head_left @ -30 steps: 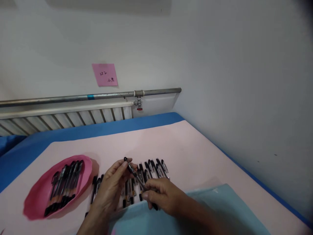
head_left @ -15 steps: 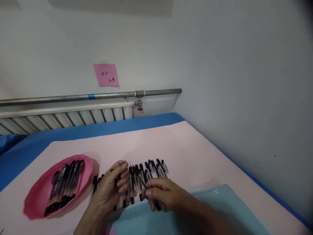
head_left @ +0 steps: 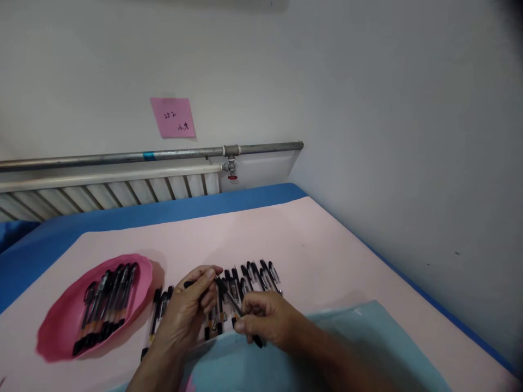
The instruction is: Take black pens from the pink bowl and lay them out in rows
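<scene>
My right hand (head_left: pixel 269 318) is closed around the barrel of a black pen (head_left: pixel 232 299), which slants up to the left with its dark end poking out below the fingers. At the pen's upper tip, the thumb and forefinger of my left hand (head_left: pixel 192 305) are pinched together. A small black piece (head_left: pixel 188 283) sticks out beside the left thumb; the rest of it is hidden in that hand. Under and behind both hands lie several pens with clear barrels and black caps (head_left: pixel 265 277). More pens (head_left: pixel 157 310) lie left of my left hand, partly covered by it.
A pink scalloped dish (head_left: pixel 57 332) at the left holds several black pens (head_left: pixel 108 305). Light blue cloth or plastic (head_left: pixel 359 332) lies along the near side of the pink tabletop (head_left: pixel 261 234). A radiator and pipe (head_left: pixel 183 154) run along the back wall; another wall rises at right.
My left fingertips have come right to the tip of the pen in my right hand. The right hand keeps its grip. The view has tilted slightly down.
</scene>
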A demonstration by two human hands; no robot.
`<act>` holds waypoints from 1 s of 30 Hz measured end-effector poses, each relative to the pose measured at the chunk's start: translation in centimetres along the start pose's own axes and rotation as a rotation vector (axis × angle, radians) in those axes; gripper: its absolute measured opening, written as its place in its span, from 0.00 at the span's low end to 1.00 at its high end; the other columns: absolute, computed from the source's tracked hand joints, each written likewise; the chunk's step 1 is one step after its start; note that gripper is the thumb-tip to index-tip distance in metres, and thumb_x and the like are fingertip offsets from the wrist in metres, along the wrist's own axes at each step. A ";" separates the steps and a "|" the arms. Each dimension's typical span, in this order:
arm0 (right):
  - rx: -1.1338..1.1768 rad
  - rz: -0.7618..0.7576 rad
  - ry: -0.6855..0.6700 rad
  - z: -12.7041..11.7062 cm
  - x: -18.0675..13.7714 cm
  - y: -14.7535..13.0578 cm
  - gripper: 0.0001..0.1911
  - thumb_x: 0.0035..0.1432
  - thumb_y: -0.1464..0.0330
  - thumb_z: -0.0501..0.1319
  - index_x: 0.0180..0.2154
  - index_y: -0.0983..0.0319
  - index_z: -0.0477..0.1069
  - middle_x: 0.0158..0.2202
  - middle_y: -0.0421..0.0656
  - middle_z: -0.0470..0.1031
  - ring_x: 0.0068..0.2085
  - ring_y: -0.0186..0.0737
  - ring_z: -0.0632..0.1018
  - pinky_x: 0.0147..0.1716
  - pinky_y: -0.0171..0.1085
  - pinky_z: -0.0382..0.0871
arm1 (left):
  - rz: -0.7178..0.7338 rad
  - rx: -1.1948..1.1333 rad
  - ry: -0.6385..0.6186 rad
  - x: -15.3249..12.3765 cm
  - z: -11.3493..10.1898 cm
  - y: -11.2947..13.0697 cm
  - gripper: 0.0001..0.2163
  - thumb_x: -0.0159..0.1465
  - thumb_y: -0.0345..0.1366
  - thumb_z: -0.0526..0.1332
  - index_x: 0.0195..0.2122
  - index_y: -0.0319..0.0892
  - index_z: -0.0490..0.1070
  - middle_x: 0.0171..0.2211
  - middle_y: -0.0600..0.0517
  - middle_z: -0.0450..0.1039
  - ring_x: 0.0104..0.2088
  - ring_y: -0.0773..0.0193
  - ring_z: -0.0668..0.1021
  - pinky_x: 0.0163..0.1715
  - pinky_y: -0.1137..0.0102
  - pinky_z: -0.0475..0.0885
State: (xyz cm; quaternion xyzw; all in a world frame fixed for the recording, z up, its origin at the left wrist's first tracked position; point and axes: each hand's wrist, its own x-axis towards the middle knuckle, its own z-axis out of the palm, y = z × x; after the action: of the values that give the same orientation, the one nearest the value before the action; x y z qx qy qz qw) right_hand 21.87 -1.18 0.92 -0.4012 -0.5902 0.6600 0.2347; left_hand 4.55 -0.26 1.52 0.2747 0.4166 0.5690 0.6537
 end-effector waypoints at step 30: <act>0.212 -0.012 -0.090 0.1 -0.2 -0.6 0.14 0.55 0.62 0.54 0.30 0.66 0.70 0.25 0.42 0.71 0.23 0.30 0.66 0.23 0.31 0.56 | 0.022 0.059 -0.023 0.0 -0.3 0.1 0.10 0.54 0.38 0.64 0.32 0.36 0.74 0.12 0.59 0.56 0.14 0.77 0.59 0.15 0.79 0.51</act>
State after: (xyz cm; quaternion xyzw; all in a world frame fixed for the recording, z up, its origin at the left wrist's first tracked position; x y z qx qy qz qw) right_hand 21.74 -1.27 1.53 -0.3407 -0.5293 0.7347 0.2532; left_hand 4.22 -0.32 1.42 0.3049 0.4228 0.5603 0.6437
